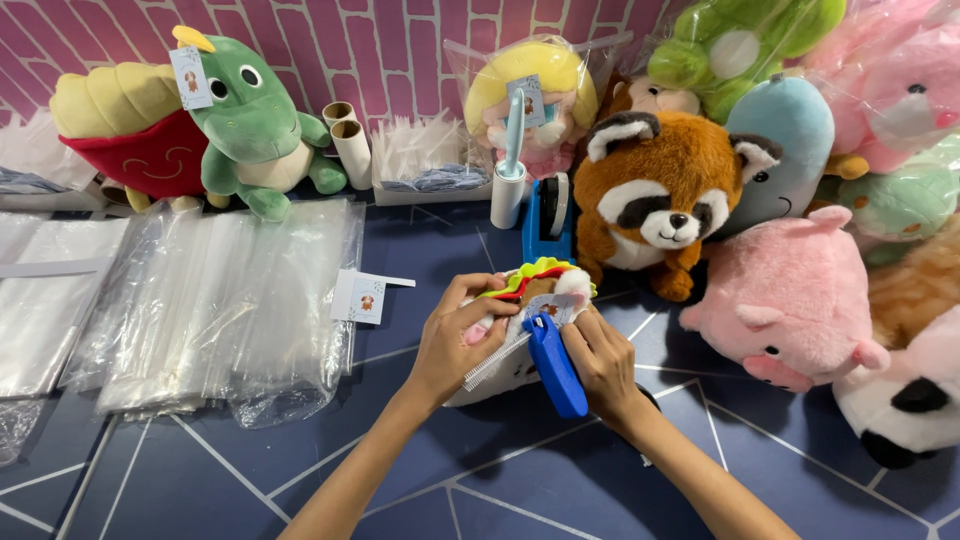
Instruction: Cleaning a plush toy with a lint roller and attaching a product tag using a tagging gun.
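My left hand (455,345) grips a small plush toy (540,283) with a wavy yellow, green and red edge and holds it on the blue floor. My right hand (600,362) holds a blue tagging gun (553,365) against the toy, its tip at a small paper tag (553,309). A white strip of plastic fasteners (495,361) sticks out of the gun to the left, under my left hand. Most of the toy's lower body is hidden by both hands.
Stacks of clear plastic bags (215,300) lie at left with a loose tag (360,296) beside them. A red panda plush (660,195), a pink pig plush (790,300) and other plush toys crowd the right. A green dinosaur plush (255,120), lint roller (510,170) and blue tape dispenser (545,220) stand behind.
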